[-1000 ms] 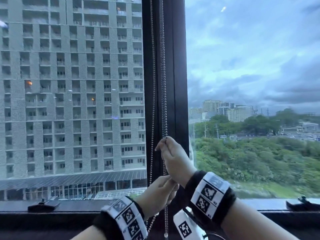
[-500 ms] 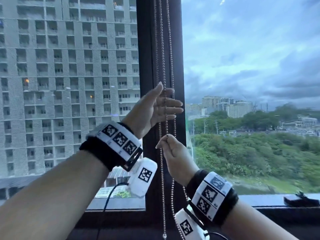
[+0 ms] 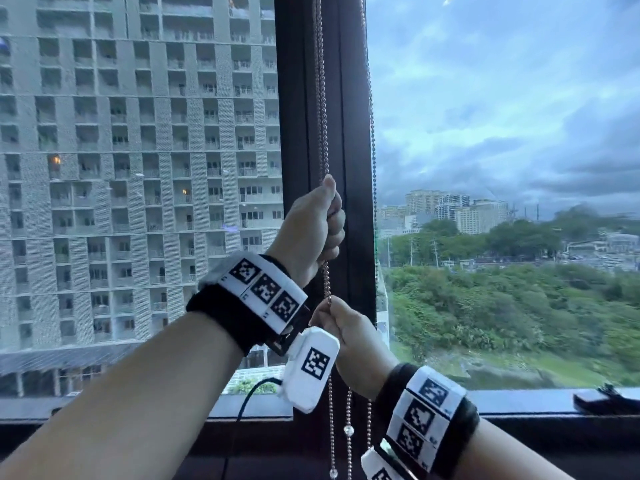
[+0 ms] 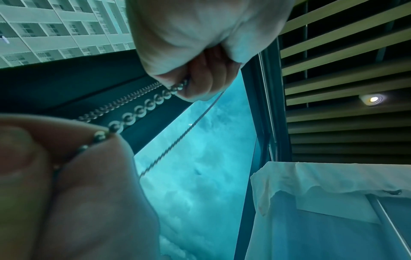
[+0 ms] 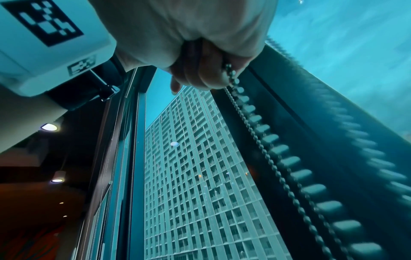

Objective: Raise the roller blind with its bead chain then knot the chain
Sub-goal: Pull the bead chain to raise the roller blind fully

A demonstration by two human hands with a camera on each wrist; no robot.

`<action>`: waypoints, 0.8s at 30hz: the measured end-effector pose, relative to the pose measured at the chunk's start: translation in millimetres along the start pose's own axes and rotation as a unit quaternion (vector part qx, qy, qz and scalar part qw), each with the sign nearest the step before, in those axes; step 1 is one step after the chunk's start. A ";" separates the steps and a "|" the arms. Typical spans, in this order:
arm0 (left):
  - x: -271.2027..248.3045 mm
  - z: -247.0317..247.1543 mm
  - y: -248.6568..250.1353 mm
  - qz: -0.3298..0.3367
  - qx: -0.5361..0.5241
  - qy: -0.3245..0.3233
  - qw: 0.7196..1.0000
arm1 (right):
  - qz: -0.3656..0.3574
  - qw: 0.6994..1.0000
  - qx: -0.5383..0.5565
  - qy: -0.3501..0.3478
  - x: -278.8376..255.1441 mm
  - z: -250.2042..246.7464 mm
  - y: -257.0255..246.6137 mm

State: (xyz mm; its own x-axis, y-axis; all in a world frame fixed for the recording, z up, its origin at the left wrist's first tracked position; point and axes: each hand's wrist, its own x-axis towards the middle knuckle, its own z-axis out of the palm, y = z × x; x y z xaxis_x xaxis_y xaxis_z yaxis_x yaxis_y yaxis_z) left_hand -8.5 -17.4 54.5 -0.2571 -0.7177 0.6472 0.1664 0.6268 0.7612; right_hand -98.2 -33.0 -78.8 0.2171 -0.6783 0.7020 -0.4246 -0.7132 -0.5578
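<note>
A metal bead chain [image 3: 323, 133] hangs in front of the dark window post [image 3: 298, 133], and a second strand [image 3: 372, 133] hangs along the right pane. My left hand [image 3: 320, 223] grips the chain in a fist, thumb on top. Just below it, my right hand [image 3: 343, 327] pinches the same strand. In the left wrist view the left hand [image 4: 191, 44] curls round the chain [image 4: 142, 109], which runs taut to the right hand's fingers [image 4: 77, 176]. In the right wrist view the right hand [image 5: 200, 44] holds the chain [image 5: 255, 140]. No blind covers the glass in view.
Loose chain ends with clear beads [image 3: 348, 430] dangle below my hands. A dark latch [image 3: 602, 401] lies on the window sill [image 3: 519, 400] at the right. White fabric [image 4: 311, 176] hangs to the right of the window, under a slatted ceiling.
My left hand rose from below the right hand, opened beside the chain, and now grips it in a fist above the right hand. The right hand keeps its pinch.
</note>
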 end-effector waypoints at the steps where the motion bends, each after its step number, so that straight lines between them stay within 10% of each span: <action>1: -3.5 -1.2 -4.9 -0.002 0.001 -0.002 1.000 | 0.004 1.000 -0.003 -0.006 -3.9 3.1 2.6; 9: -20.9 -12.1 -22.4 -0.001 0.028 -0.002 1.000 | 0.016 0.996 0.068 -0.046 -14.6 9.0 6.0; 16: -28.1 -28.2 -16.8 0.027 0.097 0.013 0.995 | -0.042 0.980 0.133 0.141 29.6 -11.5 -5.8; 24: -34.9 -40.7 -16.3 0.054 0.080 0.038 0.995 | -0.044 0.974 0.155 0.159 72.0 -24.3 -27.9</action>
State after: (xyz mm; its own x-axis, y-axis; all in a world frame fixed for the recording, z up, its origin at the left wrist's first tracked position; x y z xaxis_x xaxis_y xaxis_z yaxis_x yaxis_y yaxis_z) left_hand 36.4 -15.0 21.1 -0.1724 -0.6605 0.7307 0.0333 0.7375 0.6745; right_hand -92.0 -57.6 -1.9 -0.0635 -0.5585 0.8271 -0.1209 -0.8184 -0.5618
